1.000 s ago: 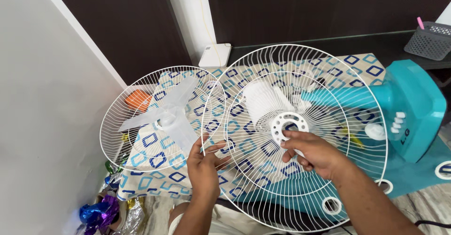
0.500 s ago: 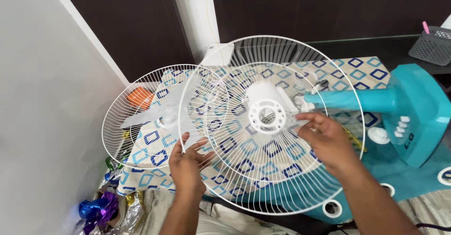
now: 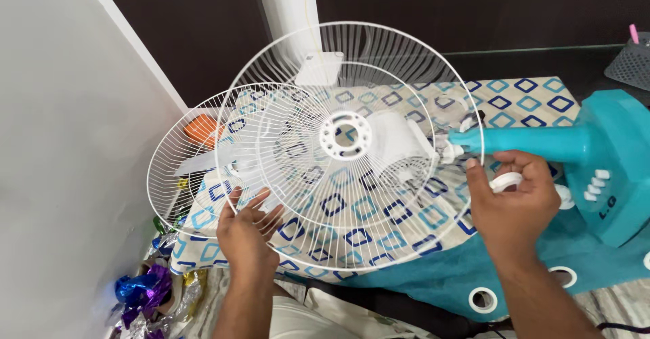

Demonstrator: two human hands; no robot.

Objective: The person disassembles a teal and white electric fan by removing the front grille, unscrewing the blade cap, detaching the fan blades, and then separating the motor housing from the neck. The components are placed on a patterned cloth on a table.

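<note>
My left hand [image 3: 245, 234] grips the lower left rim of a white wire fan guard [image 3: 352, 207], holding it lifted and tilted above the table. Its perforated centre ring [image 3: 346, 134] faces me. My right hand [image 3: 509, 207] is off the guard at its right edge and holds a white plastic ring nut [image 3: 506, 182]. Just above that hand lies the teal fan pole [image 3: 528, 142], joined to the white motor housing [image 3: 399, 141] behind the guard. A second white guard [image 3: 177, 176] with a translucent fan blade [image 3: 203, 164] on it lies at the left.
A teal fan base [image 3: 609, 170] with white buttons rests at the right on a teal cloth [image 3: 433, 274]. A blue-diamond patterned cloth [image 3: 514, 95] covers the table. A white wall [image 3: 61, 163] stands close on the left, shiny foil [image 3: 139, 305] below it, a grey basket [image 3: 630, 61] far right.
The lifted guard has moved left and up, away from the motor. My right hand let go of its centre and now holds the ring nut by the pole.
</note>
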